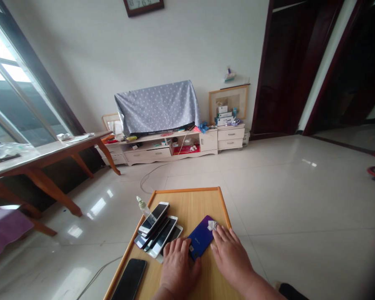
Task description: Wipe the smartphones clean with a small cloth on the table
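On a wooden board [200, 208] lying on the tile floor, a purple smartphone [201, 237] sits beside a fanned stack of smartphones [158, 231]. The left hand [178, 266] lies spread across the purple phone's lower end, while the right hand's [231, 258] spread fingers press a white cloth [211, 225] onto its upper corner.

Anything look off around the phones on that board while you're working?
The phones stand out: they lie fanned and overlapping, not squared up, close to the left edge of the wooden board. A small plastic bottle sits tilted at that same edge. Any screen damage is too small to tell.
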### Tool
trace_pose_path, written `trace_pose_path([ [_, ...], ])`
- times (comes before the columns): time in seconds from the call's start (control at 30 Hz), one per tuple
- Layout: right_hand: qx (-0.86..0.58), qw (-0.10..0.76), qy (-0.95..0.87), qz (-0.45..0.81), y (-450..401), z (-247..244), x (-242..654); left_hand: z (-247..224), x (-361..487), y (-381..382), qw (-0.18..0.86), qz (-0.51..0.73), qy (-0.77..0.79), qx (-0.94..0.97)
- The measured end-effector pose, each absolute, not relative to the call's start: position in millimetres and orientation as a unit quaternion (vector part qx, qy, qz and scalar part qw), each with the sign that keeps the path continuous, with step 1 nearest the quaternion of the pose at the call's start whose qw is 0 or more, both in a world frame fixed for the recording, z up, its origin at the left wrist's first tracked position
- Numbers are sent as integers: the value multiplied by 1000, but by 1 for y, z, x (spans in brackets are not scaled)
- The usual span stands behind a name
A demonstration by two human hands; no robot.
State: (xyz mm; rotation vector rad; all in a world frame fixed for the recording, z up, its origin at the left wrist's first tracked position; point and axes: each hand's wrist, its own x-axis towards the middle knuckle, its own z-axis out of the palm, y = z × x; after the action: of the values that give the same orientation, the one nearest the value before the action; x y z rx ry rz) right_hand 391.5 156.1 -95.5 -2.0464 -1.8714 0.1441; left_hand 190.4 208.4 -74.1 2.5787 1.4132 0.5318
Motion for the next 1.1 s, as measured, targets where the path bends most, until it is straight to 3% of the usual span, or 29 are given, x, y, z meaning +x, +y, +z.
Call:
trace_pose_path([
  [0.13, -731, 162, -660, 54, 156, -95, 395, -74, 189, 208, 81, 181, 469, 861],
  [0.37, -676, 202, -700, 109, 137, -101, 359, -76, 190, 210, 84, 177, 472, 859],
  [0.63, -724, 175, -665, 52, 155, -92, 388, -75, 190, 208, 77, 180, 473, 859],
  [0.87, -656, 223, -714, 99, 147, -96, 364, -74, 190, 209, 85, 173, 470, 862],
  [1.1, -717, 196, -663, 82, 169, -89, 386, -68, 193, 207, 80, 165, 485, 855],
])
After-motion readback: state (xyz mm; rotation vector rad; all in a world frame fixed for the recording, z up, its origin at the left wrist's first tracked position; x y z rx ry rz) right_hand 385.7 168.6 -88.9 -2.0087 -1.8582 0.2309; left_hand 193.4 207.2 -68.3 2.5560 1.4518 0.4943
